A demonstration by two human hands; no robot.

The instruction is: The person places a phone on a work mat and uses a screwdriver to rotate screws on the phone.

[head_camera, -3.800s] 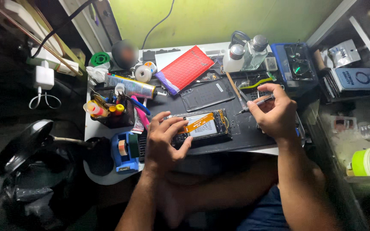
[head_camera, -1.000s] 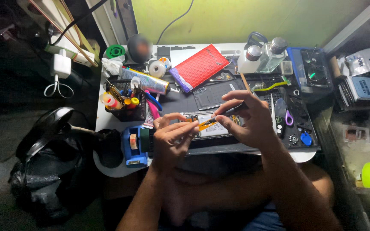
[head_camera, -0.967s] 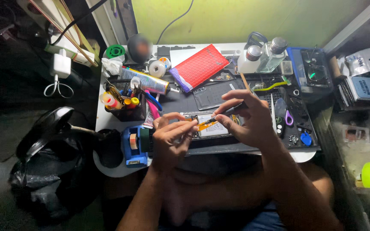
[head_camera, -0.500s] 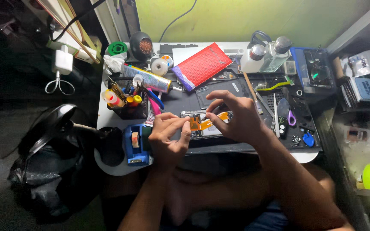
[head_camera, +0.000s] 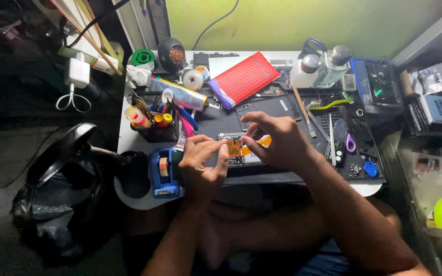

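a person works over an opened phone [head_camera: 241,153] lying on a dark work mat [head_camera: 282,176] at the middle of a crowded desk. the left hand [head_camera: 203,163] sits at the phone's left end, fingers curled narrow, the thumb and forefinger meeting on an orange strip [head_camera: 239,148] that lies across the phone. the right hand [head_camera: 274,143] arches over the phone from the right, fingers bent and close together, fingertips coming down on the same strip; whether they pinch it or only press on it cannot be told. most of the phone is hidden under both hands, with only its top edge and a pale patch showing between them. a blue tape dispenser [head_camera: 164,171] stands just left of the phone, a cup of pens and tools [head_camera: 154,120] beyond that. behind the phone lies a red padded envelope [head_camera: 244,79], and to the phone's right are thin metal tweezers [head_camera: 332,145] and small parts too tiny to make out. the person's forearms run out of the frame at the bottom.
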